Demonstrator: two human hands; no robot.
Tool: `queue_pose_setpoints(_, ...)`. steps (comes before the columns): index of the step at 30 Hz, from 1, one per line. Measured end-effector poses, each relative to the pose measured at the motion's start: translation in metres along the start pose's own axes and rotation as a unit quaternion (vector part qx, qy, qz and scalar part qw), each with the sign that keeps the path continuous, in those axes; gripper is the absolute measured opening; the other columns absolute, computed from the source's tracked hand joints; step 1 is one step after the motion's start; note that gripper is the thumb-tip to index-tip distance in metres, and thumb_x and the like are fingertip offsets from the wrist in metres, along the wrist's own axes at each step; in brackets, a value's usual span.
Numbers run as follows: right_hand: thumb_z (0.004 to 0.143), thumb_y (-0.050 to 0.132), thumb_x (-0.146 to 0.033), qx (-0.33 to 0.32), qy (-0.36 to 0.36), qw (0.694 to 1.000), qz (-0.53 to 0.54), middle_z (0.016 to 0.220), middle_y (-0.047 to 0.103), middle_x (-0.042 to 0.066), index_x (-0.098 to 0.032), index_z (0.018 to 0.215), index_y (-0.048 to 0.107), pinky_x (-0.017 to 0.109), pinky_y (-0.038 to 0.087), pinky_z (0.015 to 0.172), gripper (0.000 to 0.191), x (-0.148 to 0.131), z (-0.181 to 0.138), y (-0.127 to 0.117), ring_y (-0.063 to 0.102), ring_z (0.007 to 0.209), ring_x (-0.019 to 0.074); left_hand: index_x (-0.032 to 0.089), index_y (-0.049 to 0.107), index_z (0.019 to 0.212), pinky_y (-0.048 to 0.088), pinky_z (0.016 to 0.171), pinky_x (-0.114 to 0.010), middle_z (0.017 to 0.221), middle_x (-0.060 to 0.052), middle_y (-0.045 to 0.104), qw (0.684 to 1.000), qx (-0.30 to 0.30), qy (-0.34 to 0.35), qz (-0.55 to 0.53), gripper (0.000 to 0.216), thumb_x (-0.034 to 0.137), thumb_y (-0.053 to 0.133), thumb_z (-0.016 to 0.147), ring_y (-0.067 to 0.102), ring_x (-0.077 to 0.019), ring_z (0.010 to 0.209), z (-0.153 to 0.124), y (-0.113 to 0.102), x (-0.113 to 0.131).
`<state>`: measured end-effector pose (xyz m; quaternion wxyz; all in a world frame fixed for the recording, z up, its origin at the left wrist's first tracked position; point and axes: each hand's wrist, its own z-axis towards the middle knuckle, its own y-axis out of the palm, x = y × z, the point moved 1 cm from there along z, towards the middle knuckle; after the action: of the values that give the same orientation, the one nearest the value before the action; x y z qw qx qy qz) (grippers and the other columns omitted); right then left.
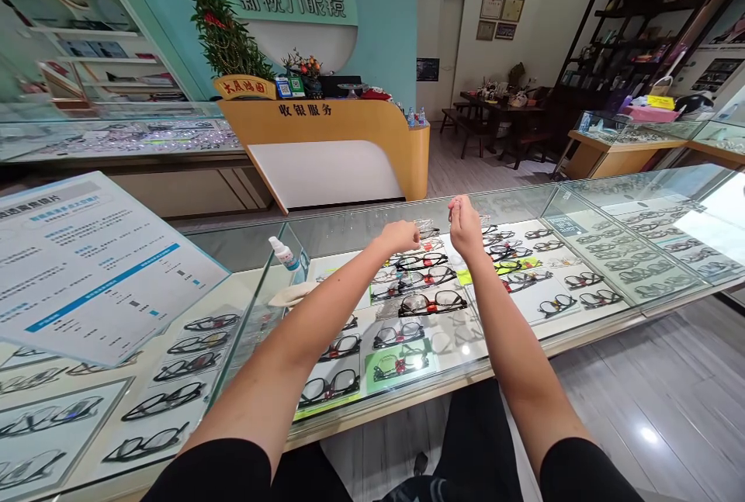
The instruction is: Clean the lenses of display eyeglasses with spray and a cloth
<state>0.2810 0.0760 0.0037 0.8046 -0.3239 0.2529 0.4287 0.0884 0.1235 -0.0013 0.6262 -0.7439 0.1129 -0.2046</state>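
Observation:
Both forearms reach out over a glass display case (384,409) filled with rows of eyeglasses. My left hand (400,237) is closed with its fingers curled, above the far rows; what it holds, if anything, is hidden. To its right and slightly higher, my right hand (466,229) is raised with fingertips pinched together, and I cannot make out anything between them. Pale-framed glasses (427,230) show in the gap between the hands. Nearer to me, a dark-framed pair of eyeglasses (432,302) lies below the hands. A white spray bottle (284,254) stands left of my left hand.
A beige cloth (291,295) lies by the bottle. At the left, a printed sheet (98,269) stands tilted over more eyeglasses (163,403). Beyond the case is a wooden cashier counter (326,126). A dark table (494,106) with benches stands farther back.

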Motion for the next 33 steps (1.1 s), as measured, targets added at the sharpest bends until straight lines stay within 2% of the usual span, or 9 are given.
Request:
queue_pose_setpoints(4,0.114,0.027,-0.062,-0.028,0.006,0.999,-0.038,0.058,0.052,-0.002,-0.029,0.081,0.047,0.035,0.033,0.064,0.051,0.004,0.001,0.0,0.05,0.055,0.0204,0.026,0.089,0.105,0.056,0.091,-0.033,0.118,-0.01,0.086,1.0,0.009,0.001,-0.017,0.025,0.034,0.074,0.087,0.078,-0.0294,0.109,0.0,0.003,0.002)
queue_pose_setpoints(9,0.11,0.023,-0.081,0.029,0.01,0.997,-0.065,0.055,0.046,-0.002,-0.029,0.068,0.039,0.035,0.028,0.062,0.068,0.01,0.003,-0.006,0.042,0.054,0.0192,0.026,0.089,0.102,0.052,0.083,-0.031,0.112,-0.009,0.086,0.998,0.047,0.001,-0.052,0.024,0.035,0.073,0.088,0.077,-0.0279,0.102,-0.01,-0.003,0.003)
queue_pose_setpoints(16,0.105,0.037,-0.087,0.06,-0.023,0.998,-0.01,0.058,0.034,-0.003,-0.026,0.057,0.027,0.035,0.03,0.063,0.078,0.0,0.002,-0.012,0.034,0.06,0.0159,0.024,0.088,0.107,0.041,0.069,-0.033,0.093,-0.006,0.08,0.975,0.15,0.0,-0.161,0.041,0.056,0.066,0.093,0.067,-0.0222,0.083,-0.057,-0.033,-0.017)
queue_pose_setpoints(18,0.104,0.045,-0.084,0.038,-0.046,0.998,0.012,0.059,0.04,-0.002,-0.026,0.054,0.03,0.035,0.034,0.066,0.078,-0.011,-0.001,-0.007,0.039,0.063,0.0161,0.022,0.087,0.098,0.041,0.07,-0.034,0.084,-0.005,0.075,0.94,0.214,0.005,-0.265,0.042,0.059,0.07,0.088,0.062,-0.0206,0.077,-0.08,-0.035,-0.029)
queue_pose_setpoints(22,0.103,0.05,-0.082,-0.07,-0.012,0.994,0.082,0.053,0.038,-0.002,-0.026,0.051,0.036,0.035,0.031,0.062,0.078,-0.043,-0.014,0.018,0.036,0.055,0.0143,0.02,0.08,0.088,0.05,0.083,-0.034,0.091,-0.007,0.077,0.823,0.313,0.004,-0.475,0.043,0.062,0.082,0.077,0.065,-0.0208,0.087,-0.131,-0.024,-0.054)
queue_pose_setpoints(25,0.098,0.052,-0.089,-0.122,0.02,0.984,0.128,0.055,0.024,-0.004,-0.027,0.056,0.024,0.035,0.021,0.059,0.08,-0.073,-0.03,0.048,0.023,0.055,0.0125,0.021,0.077,0.09,0.053,0.085,-0.034,0.089,-0.005,0.077,0.765,0.332,-0.042,-0.55,0.052,0.068,0.088,0.072,0.067,-0.0206,0.088,-0.164,-0.006,-0.071)
queue_pose_setpoints(28,0.097,0.048,-0.092,-0.139,0.034,0.971,0.189,0.059,0.021,-0.004,-0.027,0.061,0.021,0.035,0.019,0.059,0.079,-0.1,-0.047,0.08,0.02,0.058,0.013,0.022,0.075,0.093,0.056,0.083,-0.032,0.094,-0.005,0.077,0.727,0.34,-0.076,-0.592,0.055,0.07,0.089,0.07,0.068,-0.0187,0.088,-0.183,0.01,-0.082)
queue_pose_setpoints(30,0.099,0.043,-0.091,-0.163,0.037,0.963,0.213,0.06,0.028,-0.004,-0.027,0.063,0.026,0.034,0.023,0.059,0.076,-0.112,-0.058,0.099,0.025,0.06,0.0141,0.022,0.073,0.093,0.059,0.084,-0.032,0.101,-0.006,0.079,0.697,0.343,-0.072,-0.625,0.057,0.07,0.09,0.069,0.071,-0.019,0.092,-0.189,0.019,-0.087)
queue_pose_setpoints(33,0.099,0.054,-0.085,-0.2,0.044,0.958,0.203,0.062,0.037,-0.005,-0.027,0.072,0.042,0.031,0.028,0.06,0.065,-0.116,-0.073,0.114,0.032,0.061,0.0149,0.021,0.072,0.094,0.062,0.088,-0.034,0.103,-0.008,0.081,0.659,0.351,-0.061,-0.662,0.063,0.071,0.095,0.064,0.074,-0.0208,0.1,-0.19,0.027,-0.09)
